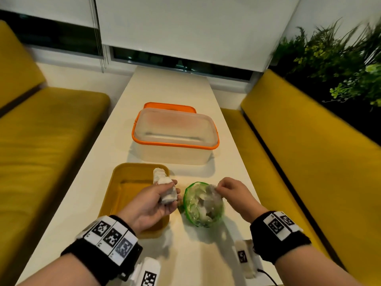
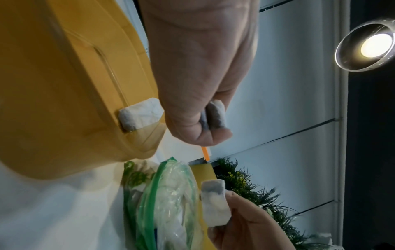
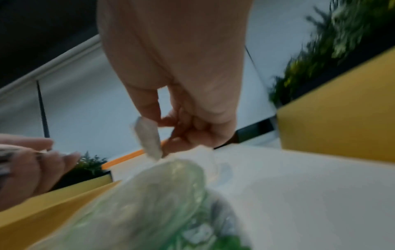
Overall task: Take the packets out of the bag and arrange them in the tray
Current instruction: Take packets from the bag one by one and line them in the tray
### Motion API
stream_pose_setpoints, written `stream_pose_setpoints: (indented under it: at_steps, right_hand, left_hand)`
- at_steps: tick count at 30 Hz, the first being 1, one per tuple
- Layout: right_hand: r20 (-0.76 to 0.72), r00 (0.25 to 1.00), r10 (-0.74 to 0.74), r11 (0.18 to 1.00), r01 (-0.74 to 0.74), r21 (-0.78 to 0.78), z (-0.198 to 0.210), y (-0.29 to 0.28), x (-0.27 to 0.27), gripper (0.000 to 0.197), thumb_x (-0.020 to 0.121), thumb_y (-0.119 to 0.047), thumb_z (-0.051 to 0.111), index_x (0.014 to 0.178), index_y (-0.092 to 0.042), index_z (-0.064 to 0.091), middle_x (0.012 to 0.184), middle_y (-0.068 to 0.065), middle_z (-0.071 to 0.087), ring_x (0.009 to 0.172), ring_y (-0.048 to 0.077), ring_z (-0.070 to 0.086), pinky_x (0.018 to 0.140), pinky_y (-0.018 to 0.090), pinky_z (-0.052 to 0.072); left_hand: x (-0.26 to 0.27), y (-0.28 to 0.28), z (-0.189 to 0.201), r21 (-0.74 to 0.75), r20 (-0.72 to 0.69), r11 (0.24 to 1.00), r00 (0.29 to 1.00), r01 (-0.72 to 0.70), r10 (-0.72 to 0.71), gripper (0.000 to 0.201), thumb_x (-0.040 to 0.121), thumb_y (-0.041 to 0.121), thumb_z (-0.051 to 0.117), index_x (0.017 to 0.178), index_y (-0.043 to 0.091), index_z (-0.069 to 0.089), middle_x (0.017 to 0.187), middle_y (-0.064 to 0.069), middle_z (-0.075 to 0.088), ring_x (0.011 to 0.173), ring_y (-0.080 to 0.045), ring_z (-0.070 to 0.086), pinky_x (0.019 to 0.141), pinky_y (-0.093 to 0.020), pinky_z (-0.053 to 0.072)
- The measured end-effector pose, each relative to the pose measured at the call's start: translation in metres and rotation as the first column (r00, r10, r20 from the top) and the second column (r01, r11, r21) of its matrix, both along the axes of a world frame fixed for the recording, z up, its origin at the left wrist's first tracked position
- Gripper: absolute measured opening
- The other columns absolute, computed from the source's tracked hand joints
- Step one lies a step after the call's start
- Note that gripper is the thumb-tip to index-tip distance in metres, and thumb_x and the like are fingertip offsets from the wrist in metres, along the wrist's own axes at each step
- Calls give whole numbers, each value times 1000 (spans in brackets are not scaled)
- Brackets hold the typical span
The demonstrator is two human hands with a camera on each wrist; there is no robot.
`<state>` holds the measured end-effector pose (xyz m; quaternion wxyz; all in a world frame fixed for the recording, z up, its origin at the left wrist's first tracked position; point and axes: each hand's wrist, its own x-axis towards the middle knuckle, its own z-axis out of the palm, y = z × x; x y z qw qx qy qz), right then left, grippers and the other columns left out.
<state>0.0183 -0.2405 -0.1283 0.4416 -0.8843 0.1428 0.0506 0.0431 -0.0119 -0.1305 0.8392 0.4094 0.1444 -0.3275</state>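
A yellow tray (image 1: 123,195) lies on the white table, with one white packet (image 1: 158,174) in its far right corner. My left hand (image 1: 156,197) hovers over the tray's right edge and grips another white packet (image 1: 169,194), also seen in the fist (image 2: 215,113). Just right of the tray stands a clear bag (image 1: 203,207) with a green zip rim and more packets inside. My right hand (image 1: 226,189) pinches a packet (image 3: 147,137) at the bag's mouth. That packet (image 2: 215,206) is lifted clear of the bag (image 2: 169,203).
Behind the tray stands a clear box with an orange rim (image 1: 175,141), with an orange lid (image 1: 169,105) behind it. Yellow benches (image 1: 51,141) flank the narrow table on both sides. Green plants (image 1: 340,58) stand at the right.
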Motion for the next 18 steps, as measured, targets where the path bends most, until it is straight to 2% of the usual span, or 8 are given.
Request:
stream_pose_setpoints:
  at_steps: [2,4,7,10,12,14,16,18]
  right_hand:
    - [-19,994,-104,952,105,289,4,-3,-3,17,91,-14,55,75,-10,55,69,2,53,62,13,46,57,24,34]
    - [-83,990,-110,826,138,547,7,-2,-7,16,90,-8,51,74,-8,55,67,6,49,59,13,44,57,26,34]
    - [-158,987,-25,645,137,752,16,8,-14,16,88,-10,47,76,-5,57,71,10,57,60,17,54,55,26,42]
    - [-183,981,71,596,105,796,22,18,-15,11,79,-14,55,83,-4,58,78,15,57,63,22,56,51,26,44]
    - [-212,966,149,625,74,777,22,26,-12,24,75,-17,59,92,-2,60,82,16,54,65,22,53,52,26,42]
    - [-234,953,193,665,48,746,20,35,-9,33,79,-17,57,104,5,60,88,18,54,68,22,53,55,27,42]
    - [-225,962,153,677,63,733,18,41,-7,30,85,-17,53,104,5,61,85,18,53,65,20,52,52,25,42]
    - [-185,979,86,632,89,770,17,44,-7,25,92,-26,51,97,-4,62,81,14,55,63,17,52,54,24,39]
  left_hand:
    - [1,0,1,0,-11,1000,1000,5,-5,7,94,10,50,97,10,56,74,-12,60,58,-19,60,45,-21,51]
    - [1,-3,2,8,-26,1000,999,30,-30,6,93,11,52,97,10,56,76,-13,60,64,-21,57,45,-23,52]
    - [-1,-8,4,40,-31,998,998,56,-55,6,92,12,56,96,8,56,78,-13,60,67,-22,56,46,-23,52]
    - [-4,-14,7,104,56,992,995,71,-77,18,87,14,64,101,7,56,79,-10,64,66,-18,59,48,-22,51]
    - [-8,-18,8,139,149,982,977,130,-151,23,83,17,69,102,10,57,80,-5,67,67,-14,61,52,-21,49]
    - [-12,-23,9,191,230,964,946,186,-228,20,83,14,69,101,13,60,82,-2,70,71,-11,64,55,-20,48]
    - [-14,-27,9,244,272,962,944,119,-186,14,84,9,68,95,15,61,82,-2,70,74,-13,64,56,-21,47]
    - [-11,-27,8,241,277,970,960,-28,-41,11,86,7,65,93,15,61,80,-2,68,71,-12,63,56,-21,46]
